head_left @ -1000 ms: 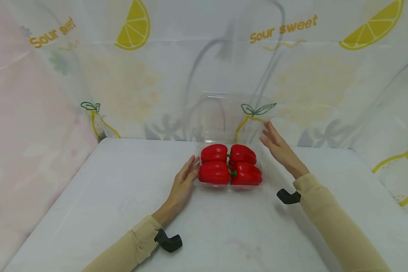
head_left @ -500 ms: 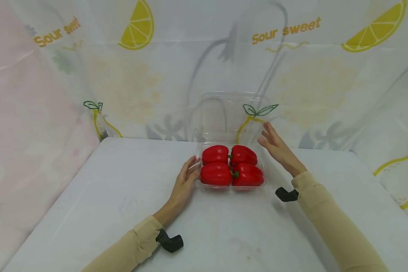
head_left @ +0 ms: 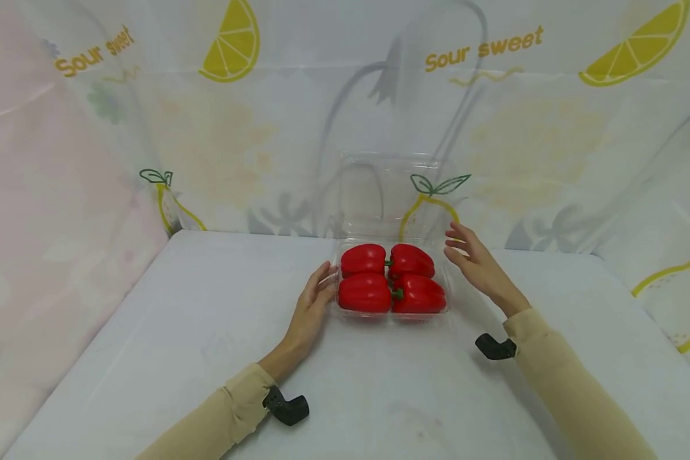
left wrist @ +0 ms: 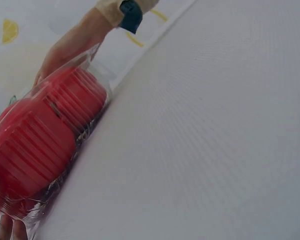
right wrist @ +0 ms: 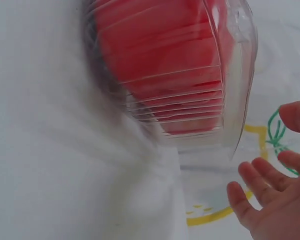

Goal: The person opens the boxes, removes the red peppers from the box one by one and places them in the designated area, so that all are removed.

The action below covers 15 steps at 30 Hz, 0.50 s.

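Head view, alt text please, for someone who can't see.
Four red peppers lie in a clear box with its lid raised, on a white table. A left hand is at the box's left side, a right hand beside its right; a lemon-print cloth hangs behind.

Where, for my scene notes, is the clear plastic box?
In the head view, the clear plastic box sits right of centre on the white table, between left hand and right hand, holding four red peppers.

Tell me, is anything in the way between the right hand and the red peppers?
Yes, the side of the clear plastic clamshell stands between the right hand and the red bell peppers. Nothing visible covers them from above: the lid is open behind them.
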Available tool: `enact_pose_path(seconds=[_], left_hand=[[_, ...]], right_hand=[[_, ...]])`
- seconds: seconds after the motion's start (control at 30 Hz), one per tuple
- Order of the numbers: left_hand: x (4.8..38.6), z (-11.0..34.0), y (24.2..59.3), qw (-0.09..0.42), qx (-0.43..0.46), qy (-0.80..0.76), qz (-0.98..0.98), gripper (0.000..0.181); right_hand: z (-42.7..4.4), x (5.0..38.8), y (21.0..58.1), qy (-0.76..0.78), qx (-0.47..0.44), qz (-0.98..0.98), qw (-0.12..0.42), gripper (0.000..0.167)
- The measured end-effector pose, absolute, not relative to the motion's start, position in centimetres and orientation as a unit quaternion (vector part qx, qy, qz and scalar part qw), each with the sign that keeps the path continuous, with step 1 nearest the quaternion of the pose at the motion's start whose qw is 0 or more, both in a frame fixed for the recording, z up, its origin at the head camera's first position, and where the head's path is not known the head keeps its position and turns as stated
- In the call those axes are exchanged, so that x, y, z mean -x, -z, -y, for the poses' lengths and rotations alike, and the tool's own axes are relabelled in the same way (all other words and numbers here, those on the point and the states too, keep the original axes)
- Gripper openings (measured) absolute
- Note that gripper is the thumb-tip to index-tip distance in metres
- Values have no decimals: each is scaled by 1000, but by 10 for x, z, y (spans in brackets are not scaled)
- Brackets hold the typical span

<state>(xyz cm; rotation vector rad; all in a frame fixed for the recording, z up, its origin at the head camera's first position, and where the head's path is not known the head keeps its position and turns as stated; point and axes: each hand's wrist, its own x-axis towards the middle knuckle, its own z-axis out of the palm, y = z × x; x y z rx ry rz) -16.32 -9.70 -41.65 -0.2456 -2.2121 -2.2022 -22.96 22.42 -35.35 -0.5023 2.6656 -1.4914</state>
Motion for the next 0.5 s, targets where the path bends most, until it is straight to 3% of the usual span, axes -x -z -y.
enact_pose_path(seconds=[0.27, 0.5], left_hand=[[163, 96, 416, -5, 81, 697, 712, 52], [163, 97, 415, -6, 76, 698, 712, 52]], right_hand=[[-226, 204, 362, 418, 215, -879, -81, 48], [-214, 187, 356, 363, 271, -890, -58, 43]])
